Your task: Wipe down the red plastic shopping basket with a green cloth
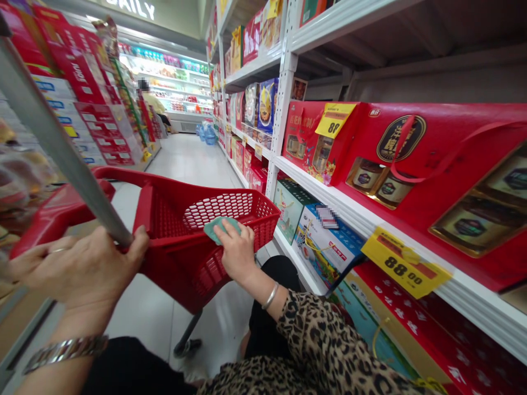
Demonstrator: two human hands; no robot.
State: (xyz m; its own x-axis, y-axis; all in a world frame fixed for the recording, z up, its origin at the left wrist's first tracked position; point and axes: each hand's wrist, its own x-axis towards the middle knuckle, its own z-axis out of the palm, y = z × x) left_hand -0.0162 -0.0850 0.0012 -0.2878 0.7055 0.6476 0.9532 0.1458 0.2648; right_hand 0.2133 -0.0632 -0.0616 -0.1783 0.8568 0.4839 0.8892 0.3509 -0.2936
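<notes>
My left hand (82,269) is closed around a grey metal bar (53,137) that slants up to the upper left. My right hand (236,249) presses a teal cloth (220,227) against the rim of a red plastic shopping basket (230,214), fingers curled over the cloth. The basket is tilted toward me and shows nothing inside. A silver watch sits on my left wrist and a bangle on my right wrist. A leopard-print sleeve covers my right arm.
White shelves (370,219) on the right hold red gift boxes (432,164) and yellow price tags (405,269). Stacked red and white cartons (94,104) line the left side. A person (150,104) stands far down the tiled aisle (189,159).
</notes>
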